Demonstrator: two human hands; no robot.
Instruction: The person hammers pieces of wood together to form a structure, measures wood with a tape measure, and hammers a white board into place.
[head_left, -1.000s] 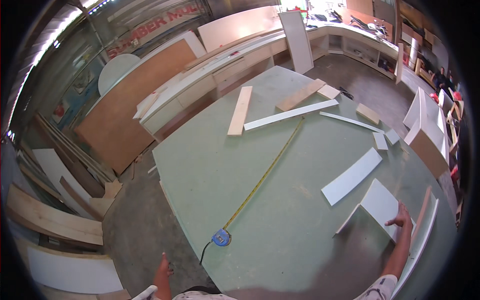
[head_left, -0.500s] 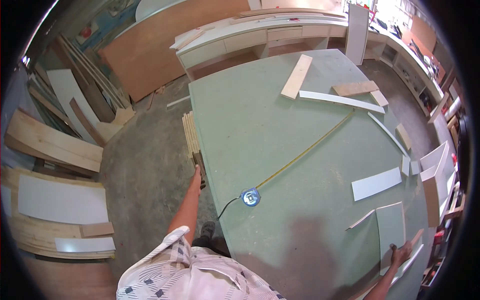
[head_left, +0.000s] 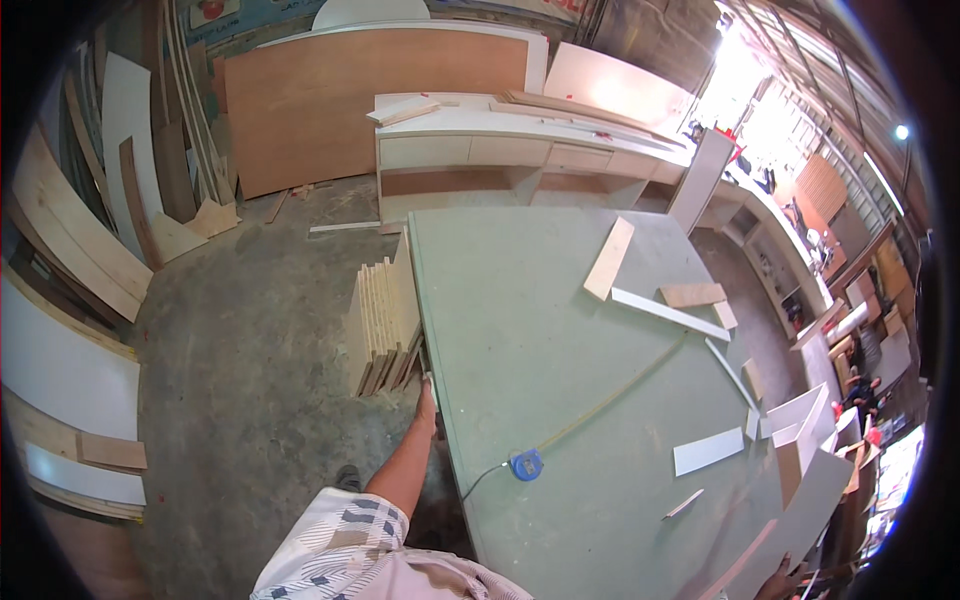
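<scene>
A large pale green tabletop spreads before me. My left hand is against its left edge, beside a stack of upright wooden boards; its fingers are mostly hidden. At the lower right my right hand, partly cut off by the picture's edge, is closed on a grey-green board, which is tilted up off the tabletop. A blue tape measure lies near the left edge, its yellow blade drawn out across the top. A thin light stick, perhaps a pencil, lies left of the board.
Wood offcuts and white strips lie on the tabletop's far and right parts. A long white cabinet stands beyond. Sheets lean at the left, and a white box-like piece stands by the right edge.
My view has tilted up. My right hand has lifted the grey-green board, which lay flat, and my left hand has moved in against the table edge. The tape measure stays on the tabletop.
</scene>
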